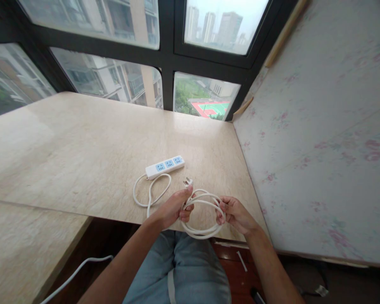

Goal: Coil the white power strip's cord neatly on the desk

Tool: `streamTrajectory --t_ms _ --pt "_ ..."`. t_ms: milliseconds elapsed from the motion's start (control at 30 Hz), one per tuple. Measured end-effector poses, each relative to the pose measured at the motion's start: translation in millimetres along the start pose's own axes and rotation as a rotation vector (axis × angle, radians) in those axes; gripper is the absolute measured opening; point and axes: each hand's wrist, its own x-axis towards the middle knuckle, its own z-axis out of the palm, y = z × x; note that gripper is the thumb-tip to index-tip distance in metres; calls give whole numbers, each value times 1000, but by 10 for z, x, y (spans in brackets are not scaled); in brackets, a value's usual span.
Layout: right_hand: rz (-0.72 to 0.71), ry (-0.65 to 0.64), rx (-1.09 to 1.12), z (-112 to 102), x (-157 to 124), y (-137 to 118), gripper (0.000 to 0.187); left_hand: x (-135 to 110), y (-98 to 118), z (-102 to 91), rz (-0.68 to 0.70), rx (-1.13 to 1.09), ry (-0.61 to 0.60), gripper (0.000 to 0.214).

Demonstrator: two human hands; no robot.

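A wall (323,139) with faded pink flowers rose along the right, and a dark-framed window (167,59) stood across the back, a red and green sports court (213,109) showing far below. The marbled beige counter (91,139) spread out beneath the glass, and legs in blue jeans (190,270) were at its front edge. Above that edge hung the coiled cable (202,233), white and looped several times, held up between the two hands. The left hand (175,207) was closed around the loops on one side; the right hand (234,214) pinched the opposite side between thumb and fingers. The white power strip (165,166) lay slantwise on the counter beyond the left hand, its lead curling in a loose loop from the near end. Smallest was the plug (188,182), prongs pointing away, just above the left thumb
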Motion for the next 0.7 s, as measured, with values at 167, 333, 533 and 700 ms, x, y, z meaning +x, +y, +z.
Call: streamTrajectory --t_ms 167,333,533,700 --pt "31 -149 -65 49 -50 -91 52 -76 89 32 -13 116 -35 39" --pt "91 -235 -309 55 -13 -201 51 -52 133 90 -65 276 -24 44" --pt "135 -227 -507 48 75 -263 64 69 116 115 -24 518 62 48" --pt "-341 41 -1030 224 2 -415 91 150 202 142 -59 725 61 34"
